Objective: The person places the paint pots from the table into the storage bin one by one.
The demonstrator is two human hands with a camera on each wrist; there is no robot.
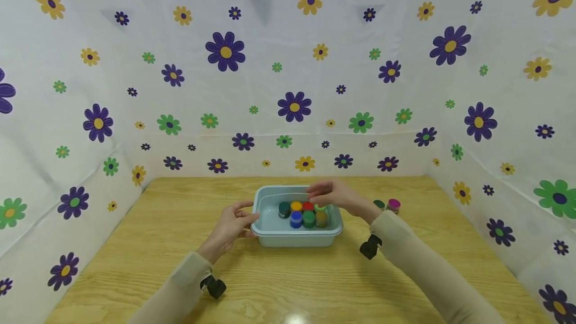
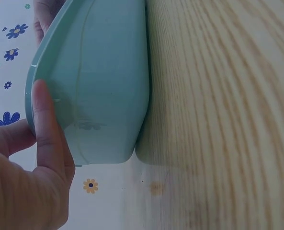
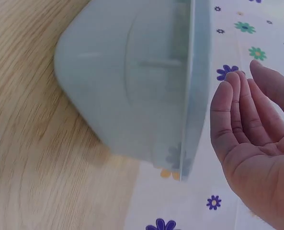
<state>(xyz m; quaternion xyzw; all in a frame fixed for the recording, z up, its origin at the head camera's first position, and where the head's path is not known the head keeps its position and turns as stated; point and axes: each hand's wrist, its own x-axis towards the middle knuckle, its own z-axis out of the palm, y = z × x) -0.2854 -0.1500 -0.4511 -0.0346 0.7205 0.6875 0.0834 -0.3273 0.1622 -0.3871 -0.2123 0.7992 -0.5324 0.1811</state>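
A light blue plastic tub stands on the table with several small paint jars inside. Among them are a blue jar, a green jar, an orange jar, a red jar and a dark green jar. My left hand grips the tub's left rim, its fingers along the outer wall in the left wrist view. Over the tub's right side hovers my right hand, fingers loosely bent and nothing between them in the right wrist view. It partly covers a light green jar.
To the right of the tub, a magenta-lidded jar and a dark green-lidded jar stand on the wooden table, close to the right forearm. A flower-printed white sheet encloses the table at the back and sides.
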